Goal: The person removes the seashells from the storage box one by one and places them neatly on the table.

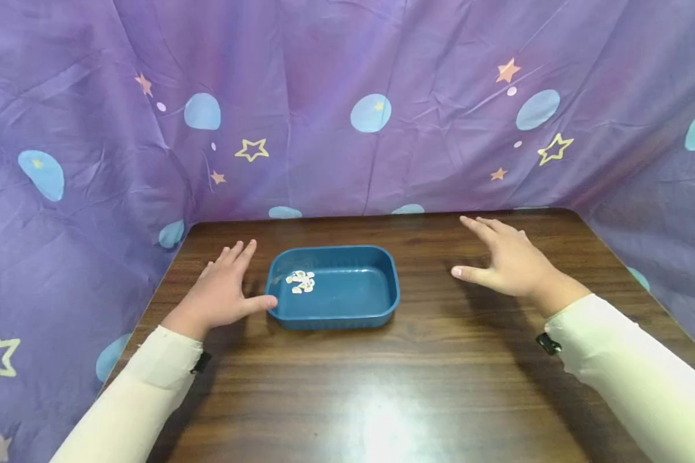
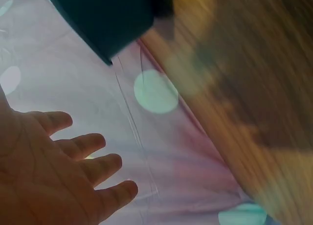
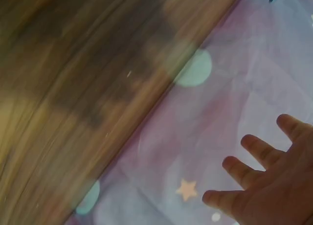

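A blue rectangular tray (image 1: 347,316) with rounded corners stands on the wooden table. Several small whitish flat pieces (image 1: 301,281) lie in its left part; their kind is too small to tell. My left hand (image 1: 220,292) is beside the tray's left end, fingers spread, the thumb tip at or just over the rim; whether it touches I cannot tell. In the left wrist view that palm (image 2: 44,171) holds nothing, and a dark corner of the tray (image 2: 107,24) shows above. My right hand (image 1: 509,260) hovers well right of the tray, fingers extended, its palm (image 3: 279,186) bare.
The dark brown wooden table (image 1: 336,379) has a bright glare patch near its front. A purple curtain (image 1: 324,167) with stars and blue spots hangs behind the table and along both sides. White sleeves (image 1: 625,373) cover both forearms, with a small black device (image 1: 549,343) at the right wrist.
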Demonstrator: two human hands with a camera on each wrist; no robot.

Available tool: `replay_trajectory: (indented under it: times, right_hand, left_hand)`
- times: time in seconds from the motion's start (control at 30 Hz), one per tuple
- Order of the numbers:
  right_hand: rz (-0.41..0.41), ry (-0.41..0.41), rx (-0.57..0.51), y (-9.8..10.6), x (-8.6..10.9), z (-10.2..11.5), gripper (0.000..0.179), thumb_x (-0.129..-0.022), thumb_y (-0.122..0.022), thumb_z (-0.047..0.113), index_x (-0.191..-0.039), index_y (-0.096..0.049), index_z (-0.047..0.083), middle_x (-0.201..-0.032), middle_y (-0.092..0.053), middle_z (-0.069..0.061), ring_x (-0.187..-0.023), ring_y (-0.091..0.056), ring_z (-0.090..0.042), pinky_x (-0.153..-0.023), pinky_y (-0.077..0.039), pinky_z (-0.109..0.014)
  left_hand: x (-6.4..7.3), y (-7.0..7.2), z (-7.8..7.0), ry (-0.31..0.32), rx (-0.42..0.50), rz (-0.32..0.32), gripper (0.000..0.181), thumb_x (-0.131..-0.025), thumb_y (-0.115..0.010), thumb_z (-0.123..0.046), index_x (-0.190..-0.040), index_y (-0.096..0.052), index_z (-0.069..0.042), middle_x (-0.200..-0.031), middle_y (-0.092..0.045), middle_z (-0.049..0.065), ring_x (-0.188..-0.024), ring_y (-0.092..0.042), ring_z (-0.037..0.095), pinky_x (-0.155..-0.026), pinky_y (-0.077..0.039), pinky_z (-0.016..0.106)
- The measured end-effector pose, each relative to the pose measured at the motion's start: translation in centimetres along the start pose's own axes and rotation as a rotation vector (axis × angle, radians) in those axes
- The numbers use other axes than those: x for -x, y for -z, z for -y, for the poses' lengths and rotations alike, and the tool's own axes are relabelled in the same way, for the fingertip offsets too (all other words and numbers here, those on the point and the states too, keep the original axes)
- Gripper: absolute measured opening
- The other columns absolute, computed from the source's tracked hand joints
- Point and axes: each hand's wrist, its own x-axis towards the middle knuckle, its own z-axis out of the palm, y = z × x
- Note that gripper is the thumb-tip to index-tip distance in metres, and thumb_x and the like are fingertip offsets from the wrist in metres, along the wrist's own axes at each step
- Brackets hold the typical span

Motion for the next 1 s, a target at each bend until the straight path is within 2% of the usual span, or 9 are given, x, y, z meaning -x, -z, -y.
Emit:
replay_trajectory:
  times: [0.1,0.2,0.27,0.37,0.57,0.77,1.0]
  right_hand:
    - [-0.011,0.039,-0.063,-0.5,-0.6,1.1,0.097,-0.087,-0.082,0.053,-0.162,-0.040,0.008,-0.155,-0.049,-0.027,-0.142,-0.046,-0.049,-0.110,-0.036,-0.076]
    - [-0.006,0.062,-0.119,-1.0,-1.3,2.3,0.094,-0.088,-0.082,0.051,-0.160,-0.043,0.005,-0.152,-0.052,-0.026,-0.141,-0.049,-0.045,-0.115,-0.039,-0.063]
    - [0.003,0.070,-0.139,-1.4,-1.7,3.1,0.093,-0.088,-0.081,0.050,-0.159,-0.043,0.005,-0.152,-0.053,-0.025,-0.142,-0.050,-0.043,-0.117,-0.038,-0.059]
    - [0.017,0.075,-0.159,-1.9,-2.3,4.3,0.092,-0.089,-0.081,0.051,-0.159,-0.043,0.005,-0.154,-0.053,-0.023,-0.143,-0.050,-0.041,-0.118,-0.038,-0.058]
    - [0.024,0.098,-0.191,-2.9,-3.6,6.3,0.086,-0.090,-0.080,0.051,-0.155,-0.049,0.004,-0.149,-0.059,-0.021,-0.139,-0.054,-0.040,-0.116,-0.041,-0.058]
    - [0.040,0.113,-0.218,-3.7,-4.6,8.2,0.078,-0.089,-0.081,0.050,-0.146,-0.059,0.003,-0.141,-0.066,-0.019,-0.132,-0.061,-0.037,-0.112,-0.046,-0.055]
    - [0.037,0.165,-0.264,-4.4,-5.4,9.9,0.073,-0.088,-0.083,0.048,-0.142,-0.062,0.003,-0.137,-0.068,-0.017,-0.129,-0.063,-0.035,-0.110,-0.048,-0.052]
  left_hand:
    - [-0.2,-0.5,-0.4,-0.025,0.023,-0.001,0.121,-0.085,-0.077,-0.067,-0.168,-0.018,-0.001,-0.170,-0.021,0.032,-0.155,-0.019,0.058,-0.119,-0.021,0.077]
    - [-0.4,-1.0,-0.8,-0.028,0.046,0.009,0.118,-0.086,-0.078,-0.062,-0.167,-0.019,0.001,-0.170,-0.023,0.032,-0.156,-0.020,0.056,-0.120,-0.023,0.074]
    - [-0.5,-1.3,-0.9,-0.020,0.066,0.022,0.116,-0.088,-0.078,-0.059,-0.167,-0.019,0.001,-0.170,-0.023,0.032,-0.157,-0.021,0.054,-0.119,-0.024,0.074]
    - [-0.6,-1.8,-1.2,0.002,0.090,0.046,0.115,-0.089,-0.077,-0.059,-0.168,-0.017,0.000,-0.171,-0.021,0.030,-0.158,-0.021,0.050,-0.117,-0.027,0.075]
    - [-1.0,-2.7,-1.5,-0.016,0.139,0.045,0.116,-0.089,-0.078,-0.056,-0.167,-0.017,0.004,-0.170,-0.022,0.032,-0.157,-0.024,0.049,-0.120,-0.030,0.068]
    - [-1.4,-3.5,-1.8,-0.012,0.170,0.083,0.120,-0.089,-0.079,-0.057,-0.167,-0.011,0.005,-0.172,-0.017,0.029,-0.159,-0.020,0.047,-0.124,-0.027,0.063]
    - [-1.7,-4.3,-2.2,0.015,0.220,0.130,0.128,-0.087,-0.081,-0.056,-0.166,-0.001,0.006,-0.173,-0.010,0.030,-0.159,-0.020,0.047,-0.125,-0.026,0.060]
